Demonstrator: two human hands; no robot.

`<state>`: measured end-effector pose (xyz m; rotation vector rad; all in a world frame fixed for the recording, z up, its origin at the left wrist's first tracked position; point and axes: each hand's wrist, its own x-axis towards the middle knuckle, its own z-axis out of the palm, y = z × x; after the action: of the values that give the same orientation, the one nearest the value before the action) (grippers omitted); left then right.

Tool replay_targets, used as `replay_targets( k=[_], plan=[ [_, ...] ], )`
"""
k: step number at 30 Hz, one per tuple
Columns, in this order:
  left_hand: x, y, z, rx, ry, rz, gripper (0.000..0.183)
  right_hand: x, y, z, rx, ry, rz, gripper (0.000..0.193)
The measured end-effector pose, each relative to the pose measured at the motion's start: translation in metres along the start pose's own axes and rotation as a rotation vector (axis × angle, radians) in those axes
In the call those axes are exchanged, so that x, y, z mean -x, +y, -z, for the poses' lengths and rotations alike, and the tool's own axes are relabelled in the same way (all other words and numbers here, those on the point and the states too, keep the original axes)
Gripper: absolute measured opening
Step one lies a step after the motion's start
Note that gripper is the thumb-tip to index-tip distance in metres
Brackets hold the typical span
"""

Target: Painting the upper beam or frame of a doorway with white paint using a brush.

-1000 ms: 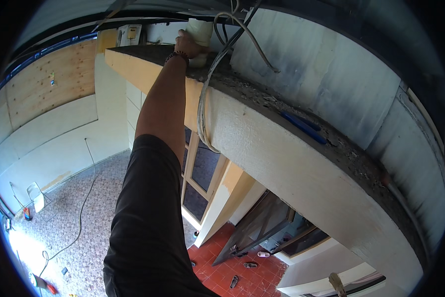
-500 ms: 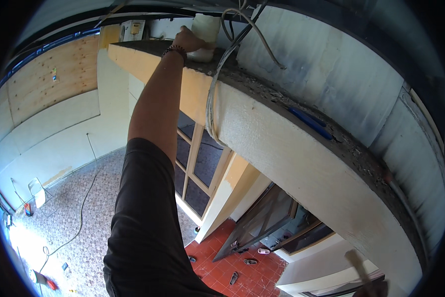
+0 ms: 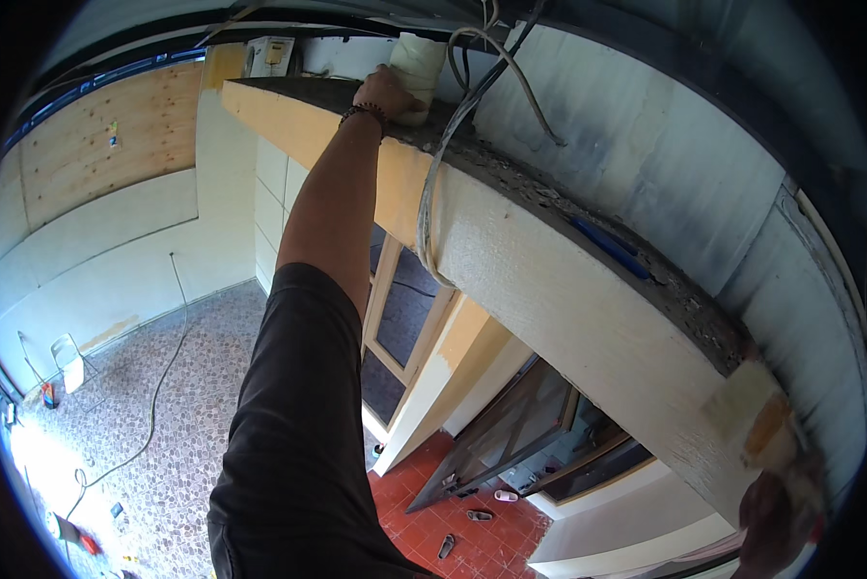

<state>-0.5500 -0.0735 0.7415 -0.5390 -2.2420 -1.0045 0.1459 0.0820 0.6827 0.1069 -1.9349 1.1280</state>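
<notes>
At the far end of a raised concrete ledge (image 3: 549,251), my left hand (image 3: 387,94) closes around the side of a whitish, roughly cylindrical container (image 3: 422,63). The container leans slightly; what is inside cannot be seen. My right hand (image 3: 769,521), low at the right and blurred, grips a flat paintbrush (image 3: 769,429) with a pale, wide head. That brush is close to the painted front face of the ledge, and motion blur hides whether it touches. A long blue object (image 3: 607,246) lies along the ledge's dusty top between my hands.
Loose cables (image 3: 431,212) hang over the ledge beside the container. Behind stands a stained pale wall panel (image 3: 636,135). Far below are a patterned floor (image 3: 202,386), red tiles (image 3: 419,511) with several sandals, a glazed door (image 3: 501,434) and a white folding chair (image 3: 68,362).
The paintbrush and my right hand have come up further into view at the lower right. My left hand and the container appear slightly further right, along with a small shift of the whole view.
</notes>
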Motion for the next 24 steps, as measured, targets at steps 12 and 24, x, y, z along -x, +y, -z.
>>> replay_targets(
  k=[12, 24],
  plan=[
    [0.002, -0.004, 0.006, 0.191, 0.107, -0.026, 0.073, -0.231, -0.040, -0.014, 0.428, 0.106, -0.132, 0.046],
    [0.091, -0.050, 0.010, 0.270, 0.569, -0.285, 0.023, -0.404, 0.035, -0.288, -0.042, -0.154, 0.267, 0.027]
  ],
)
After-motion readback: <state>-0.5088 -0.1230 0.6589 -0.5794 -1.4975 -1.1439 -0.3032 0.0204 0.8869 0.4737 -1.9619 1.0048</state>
